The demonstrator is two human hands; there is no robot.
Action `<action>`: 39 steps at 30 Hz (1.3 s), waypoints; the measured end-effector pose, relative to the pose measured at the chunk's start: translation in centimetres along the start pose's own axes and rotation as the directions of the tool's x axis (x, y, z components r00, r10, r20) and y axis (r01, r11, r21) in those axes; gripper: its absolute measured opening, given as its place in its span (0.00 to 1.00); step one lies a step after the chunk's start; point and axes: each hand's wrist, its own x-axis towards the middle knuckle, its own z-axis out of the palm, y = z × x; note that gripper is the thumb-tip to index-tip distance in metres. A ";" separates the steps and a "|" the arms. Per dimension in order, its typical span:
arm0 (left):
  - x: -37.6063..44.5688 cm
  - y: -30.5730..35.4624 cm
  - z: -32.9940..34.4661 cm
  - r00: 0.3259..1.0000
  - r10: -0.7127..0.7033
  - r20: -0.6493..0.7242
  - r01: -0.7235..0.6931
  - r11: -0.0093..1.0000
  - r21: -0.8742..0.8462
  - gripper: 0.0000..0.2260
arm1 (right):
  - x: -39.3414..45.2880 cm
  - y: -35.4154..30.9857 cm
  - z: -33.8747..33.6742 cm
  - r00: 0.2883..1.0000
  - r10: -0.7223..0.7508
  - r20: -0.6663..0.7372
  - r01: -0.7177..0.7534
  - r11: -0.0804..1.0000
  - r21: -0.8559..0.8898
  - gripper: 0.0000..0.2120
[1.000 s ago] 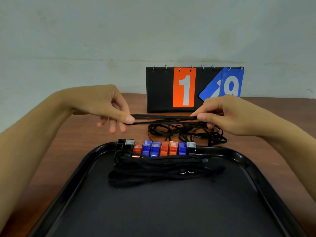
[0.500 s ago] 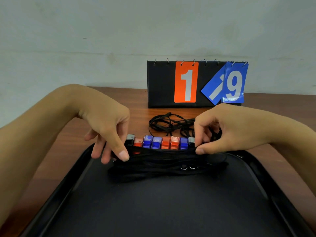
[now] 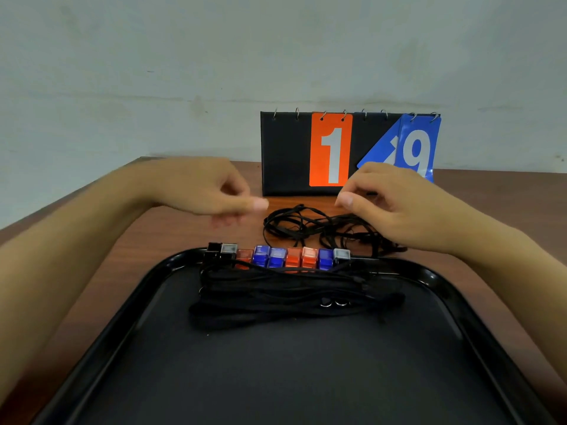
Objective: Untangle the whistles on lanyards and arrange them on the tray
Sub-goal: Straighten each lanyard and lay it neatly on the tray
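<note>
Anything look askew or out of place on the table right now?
Two things. On the black flip scoreboard, one blue number card hangs tilted off a single ring beside the straight blue 9 card. A tangled heap of black lanyards lies on the brown wooden table, outside the black plastic tray.

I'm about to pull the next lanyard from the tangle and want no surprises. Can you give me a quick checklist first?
1. Left hand free: ok, holds nothing.
2. Right hand free: ok, over the tangle, no cord visibly gripped.
3. Tangle reachable: ok, on the table behind the tray.
4. Whistles lined up at the tray's far rim: ok.
5. Tray room for another: ok, near part bare.
6. Whistles left in the tangle: cannot tell.
</note>
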 end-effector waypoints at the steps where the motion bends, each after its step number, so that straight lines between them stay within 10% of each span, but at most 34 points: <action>1: 0.3 0.4 0.4 0.997 0.066 -0.044 -0.064 0.997 0.030 0.22 | 0.0 0.1 0.3 1.000 0.009 0.028 -0.009 1.000 -0.009 0.19; 10: 2.5 -0.3 3.2 0.972 0.237 0.005 -0.236 0.970 -0.050 0.14 | 0.4 0.0 2.1 0.926 0.109 0.362 -0.132 0.990 0.041 0.33; 15: 2.8 -0.9 3.5 0.968 0.234 0.086 -0.227 0.971 -0.081 0.16 | 0.6 1.1 1.8 0.944 0.129 0.303 -0.143 0.989 0.026 0.28; 23: 2.5 -1.2 3.3 0.983 0.116 -0.144 -0.138 0.979 -0.153 0.07 | 0.5 2.3 1.6 0.974 0.153 0.164 -0.157 0.987 0.011 0.17; 39: 3.3 -2.5 3.4 0.994 0.085 -0.070 -0.098 0.973 -0.209 0.12 | 0.8 1.8 2.4 0.968 0.143 0.207 -0.148 0.989 0.008 0.22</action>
